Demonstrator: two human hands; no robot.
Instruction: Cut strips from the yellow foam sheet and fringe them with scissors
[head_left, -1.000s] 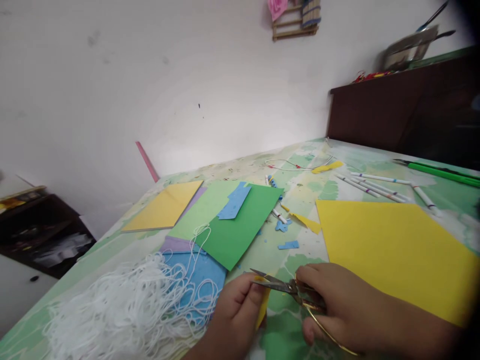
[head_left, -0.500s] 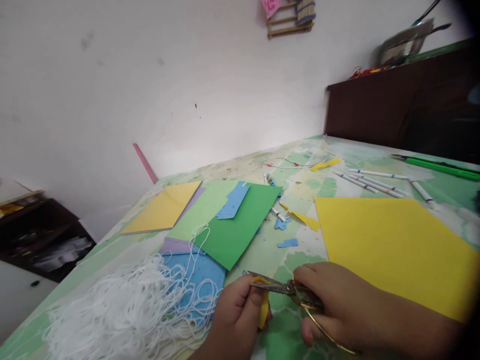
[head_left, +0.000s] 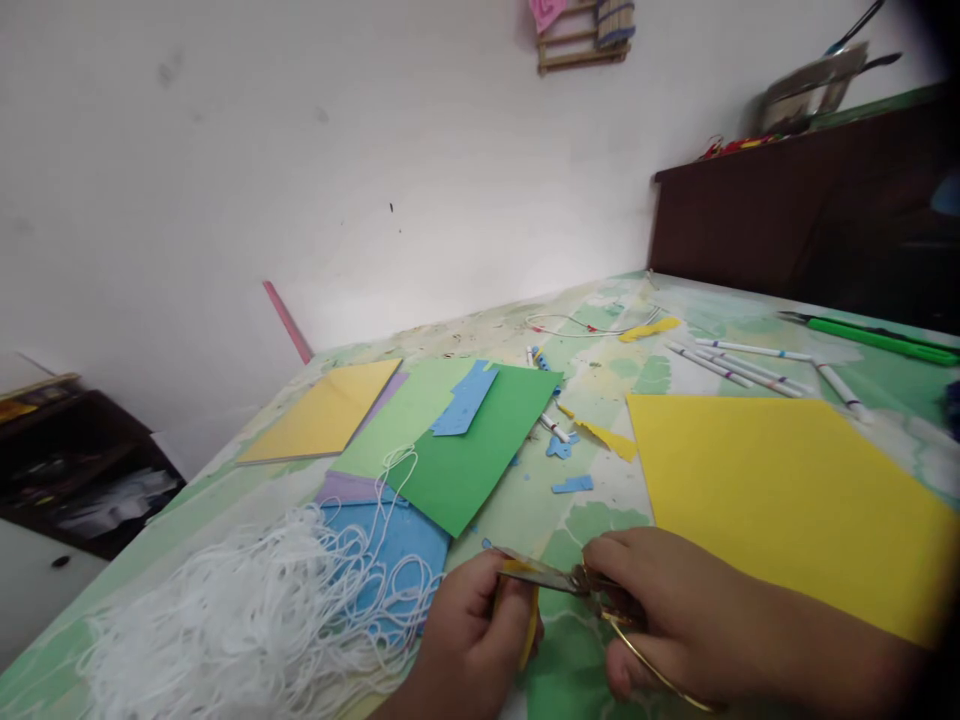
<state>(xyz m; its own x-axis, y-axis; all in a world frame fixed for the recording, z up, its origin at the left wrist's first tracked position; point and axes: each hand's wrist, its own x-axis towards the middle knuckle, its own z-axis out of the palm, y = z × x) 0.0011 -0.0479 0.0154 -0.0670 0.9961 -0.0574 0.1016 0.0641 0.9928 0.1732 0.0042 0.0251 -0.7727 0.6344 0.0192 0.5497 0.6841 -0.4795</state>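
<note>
My left hand (head_left: 480, 625) pinches a small strip of yellow paper (head_left: 529, 632) near the table's front edge. In my right hand (head_left: 667, 610) is a pair of scissors (head_left: 551, 577) with gold-coloured handles, the fingers closed around the loops. The blades point left and lie across the top of the yellow strip, close to my left thumb. Part of the strip is hidden behind my fingers. To the left of my left hand lies a tangled heap of white string (head_left: 247, 610), partly over a blue sheet (head_left: 409, 540). A large yellow sheet (head_left: 772, 490) lies beyond my right hand.
Green sheets (head_left: 487, 450) with a blue piece (head_left: 466, 400) on top lie mid-table, beside a yellow-orange sheet (head_left: 322, 410). Blue scraps (head_left: 572, 484) and yellow scraps (head_left: 611, 440) are scattered nearby. White sticks (head_left: 750, 368) and a green-handled tool (head_left: 881, 338) lie at the back right.
The scissor blades have closed somewhat over the yellow strip, and the piece at their tips sits lower. Both hands stay in nearly the same place; the view has shifted slightly.
</note>
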